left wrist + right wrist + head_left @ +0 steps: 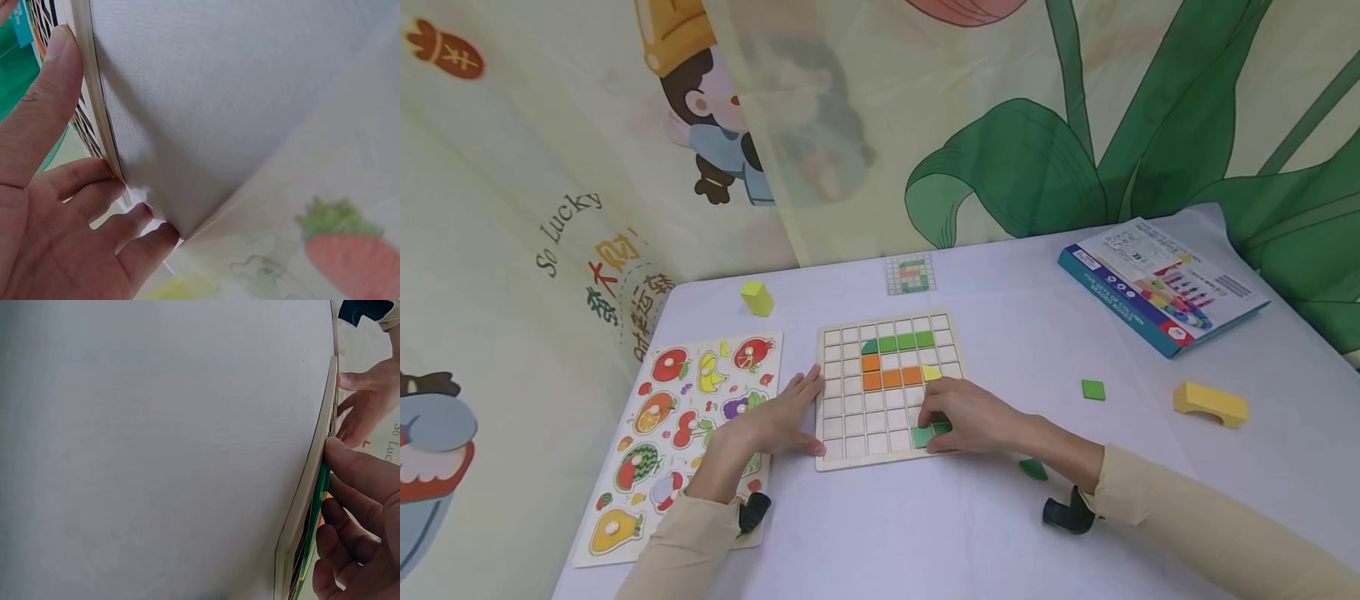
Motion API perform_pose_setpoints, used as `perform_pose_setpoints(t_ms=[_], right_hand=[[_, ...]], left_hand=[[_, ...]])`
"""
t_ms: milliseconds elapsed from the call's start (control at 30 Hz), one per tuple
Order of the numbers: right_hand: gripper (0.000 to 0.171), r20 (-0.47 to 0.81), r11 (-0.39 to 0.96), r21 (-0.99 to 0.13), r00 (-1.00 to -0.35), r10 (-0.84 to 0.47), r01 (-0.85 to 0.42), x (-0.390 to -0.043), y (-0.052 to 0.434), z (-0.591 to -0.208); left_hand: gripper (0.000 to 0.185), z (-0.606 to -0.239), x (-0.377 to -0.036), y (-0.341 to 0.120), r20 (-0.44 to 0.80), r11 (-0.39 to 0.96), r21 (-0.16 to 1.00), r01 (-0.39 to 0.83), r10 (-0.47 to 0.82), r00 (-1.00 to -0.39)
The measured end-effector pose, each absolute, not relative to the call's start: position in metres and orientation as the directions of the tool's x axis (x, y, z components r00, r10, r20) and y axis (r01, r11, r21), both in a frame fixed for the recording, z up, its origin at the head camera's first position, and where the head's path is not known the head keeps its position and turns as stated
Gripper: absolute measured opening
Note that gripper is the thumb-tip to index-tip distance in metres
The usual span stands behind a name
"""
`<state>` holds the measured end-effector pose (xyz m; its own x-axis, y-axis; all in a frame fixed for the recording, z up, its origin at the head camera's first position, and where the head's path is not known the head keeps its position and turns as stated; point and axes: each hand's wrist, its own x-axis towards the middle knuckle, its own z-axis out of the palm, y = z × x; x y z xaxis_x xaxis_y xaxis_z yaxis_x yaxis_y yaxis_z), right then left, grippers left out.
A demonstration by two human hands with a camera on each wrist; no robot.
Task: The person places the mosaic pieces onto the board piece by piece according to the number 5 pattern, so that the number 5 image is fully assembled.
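Note:
A wooden grid board [842, 433] lies on the table, with orange tiles [891, 379], green tiles [907, 342] and a yellow piece [930, 372] set in its squares. My left hand [775, 417] has its fingers spread, thumb and fingertips touching the board's left side. In the left wrist view, the thumb [59, 50] rests along the board's edge. My right hand [977, 412] is over the lower right corner, index finger and thumb bent about a green tile [921, 437] there. The palm side hides part of that corner; in the right wrist view the thumb [350, 456] meets the board's rim.
Left of the board lies a fruit puzzle board [658, 467]. A small pattern card [910, 275] and a yellow-green block [757, 298] are behind. To the right are a loose green square [1093, 390], a green curved piece [1033, 469], a yellow arch block [1210, 404] and a box [1161, 283].

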<state>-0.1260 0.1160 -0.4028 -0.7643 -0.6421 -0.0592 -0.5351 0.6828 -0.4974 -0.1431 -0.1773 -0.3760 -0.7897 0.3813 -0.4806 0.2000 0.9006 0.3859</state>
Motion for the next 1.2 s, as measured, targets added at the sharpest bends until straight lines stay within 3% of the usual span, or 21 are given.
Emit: perform_pose_setpoints(t_ms=[567,900,1200], right_hand=[[0.024,-0.073,0.690,-0.519,-0.778,-0.624,-0.505,-0.126,0.119,-0.402],[0.020,-0.163,0.708,-0.638,-0.846,-0.508,-0.302,-0.135,0.184,-0.392],[0.032,-0.214,0.692,-0.678,-0.835,-0.507,-0.246,-0.125,0.234,-0.403]], left_hand=[[0.101,-0.377,-0.142,-0.179,-0.474,0.890,0.408,0.204,0.397,-0.786],[0.101,-0.376,-0.142,-0.179,-0.470,0.889,0.400,0.223,0.408,-0.783],[0.101,-0.375,-0.142,-0.179,-0.468,0.888,0.404,0.219,0.406,-0.785]])
